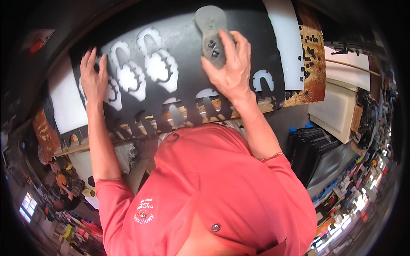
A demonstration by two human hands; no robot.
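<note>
A black sheet (183, 55) with several shoe-sole-shaped cutouts lies over a white board (291, 55), which shows through the holes. Near the sheet's far edge stands a grey sole-shaped cutting die (211, 21). My right hand (232, 70) grips the die's near end, thumb on its left side and fingers on its right. Small dark pieces show inside the die beside the fingers. At the left, my left hand (95, 79) rests over the sheet by the leftmost cutouts, fingers apart and holding nothing. It partly hides those cutouts.
Black scraps lie on a rusty metal strip (315, 81) right of the board. A wooden edge (79, 146) runs along the near side. At the right are a pale cabinet (331, 106) and a stack of dark sheets (305, 147). A red button (37, 46) is at upper left.
</note>
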